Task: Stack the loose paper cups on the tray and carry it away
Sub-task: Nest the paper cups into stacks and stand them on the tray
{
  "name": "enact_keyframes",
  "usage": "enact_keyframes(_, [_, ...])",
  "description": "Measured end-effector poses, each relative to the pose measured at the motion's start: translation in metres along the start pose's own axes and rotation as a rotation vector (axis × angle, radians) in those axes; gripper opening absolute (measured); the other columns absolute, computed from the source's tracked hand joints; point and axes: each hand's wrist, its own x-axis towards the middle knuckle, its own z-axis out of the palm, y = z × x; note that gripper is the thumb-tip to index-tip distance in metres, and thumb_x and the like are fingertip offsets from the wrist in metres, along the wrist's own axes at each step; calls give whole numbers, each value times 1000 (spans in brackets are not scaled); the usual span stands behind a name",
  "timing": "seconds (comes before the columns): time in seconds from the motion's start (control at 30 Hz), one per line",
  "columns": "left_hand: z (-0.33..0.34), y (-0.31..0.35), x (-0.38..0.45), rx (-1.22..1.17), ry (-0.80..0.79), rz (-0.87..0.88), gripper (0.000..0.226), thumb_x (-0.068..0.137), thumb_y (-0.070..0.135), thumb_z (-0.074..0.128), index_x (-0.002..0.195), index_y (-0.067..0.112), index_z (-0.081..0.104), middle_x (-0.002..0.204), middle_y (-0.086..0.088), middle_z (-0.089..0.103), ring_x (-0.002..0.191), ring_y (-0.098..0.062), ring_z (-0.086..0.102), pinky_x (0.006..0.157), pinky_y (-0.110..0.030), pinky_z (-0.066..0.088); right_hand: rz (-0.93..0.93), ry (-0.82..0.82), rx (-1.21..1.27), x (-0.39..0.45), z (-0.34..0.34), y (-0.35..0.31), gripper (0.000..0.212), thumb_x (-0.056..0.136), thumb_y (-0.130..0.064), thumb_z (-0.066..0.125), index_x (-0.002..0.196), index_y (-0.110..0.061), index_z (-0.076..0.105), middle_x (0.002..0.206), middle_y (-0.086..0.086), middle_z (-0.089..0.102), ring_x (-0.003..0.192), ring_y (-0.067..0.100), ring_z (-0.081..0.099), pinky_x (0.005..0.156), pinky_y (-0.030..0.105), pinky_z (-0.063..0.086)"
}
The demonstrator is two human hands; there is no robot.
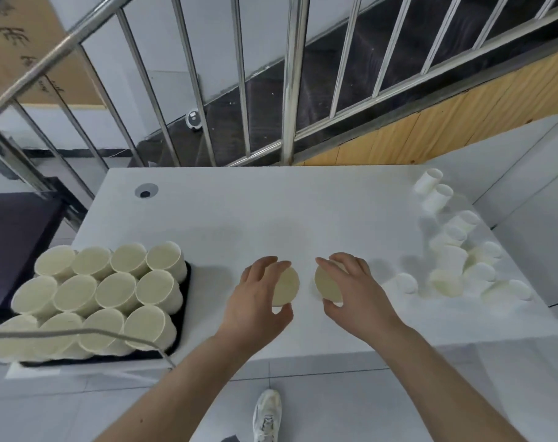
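Head view: tray (183, 317) sitting at surface (239, 218) left edge, packed with stacked cups (112, 291). Left hand (258, 301) gripping one cup (285, 287), right hand (351, 291) gripping another (327, 283), mid-surface. Loose cups (456, 250), white, some tipped, waiting far right. Judging roughly two-thirds done; carrying not started.

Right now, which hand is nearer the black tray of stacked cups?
Left. The left hand, gripping a cup, is just right of the tray; the right hand, gripping another cup, is farther right.
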Motion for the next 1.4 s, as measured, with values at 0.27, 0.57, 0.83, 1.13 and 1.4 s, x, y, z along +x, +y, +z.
enact_keyframes(0.27, [-51, -31, -58, 12, 93, -84, 64, 76, 23, 66, 135, 29, 43, 140, 9, 38, 127, -13, 39, 90, -26, 44, -90, 0, 65, -14, 23, -64, 71, 83, -20, 62, 147, -33, 35, 142, -11, 32, 131, 13, 26, 87, 27, 50])
enact_keyframes(0.57, [-126, -126, -65, 24, 175, -124, 64, 74, 22, 70, 133, 25, 46, 138, 7, 43, 124, -18, 43, 90, -31, 45, -124, 10, 32, 25, 53, -159, 69, 85, -24, 59, 147, -34, 32, 144, -12, 28, 133, 10, 22, 86, 25, 49])
enact_keyframes(0.83, [-187, -223, -33, 57, 106, -75, 63, 77, 29, 69, 135, 26, 44, 137, 9, 42, 120, -15, 45, 86, -20, 38, -67, 50, 38, 95, 95, -249, 70, 84, -26, 61, 148, -34, 32, 142, -11, 30, 130, 10, 25, 85, 26, 49])
enact_keyframes(1.13, [-198, -268, 9, 67, -43, -85, 67, 80, 35, 67, 139, 28, 37, 140, 12, 37, 124, -14, 41, 89, -28, 45, 18, 9, 3, 142, 114, -280, 70, 86, -27, 60, 148, -32, 30, 141, -10, 30, 129, 12, 27, 83, 25, 49])
enact_keyframes(1.4, [-179, -283, 23, 87, -124, -126, 67, 80, 44, 65, 139, 27, 38, 138, 11, 40, 122, -16, 45, 90, -31, 45, 42, -54, -16, 165, 121, -281, 69, 86, -30, 60, 148, -32, 30, 142, -9, 30, 131, 13, 27, 85, 27, 49])
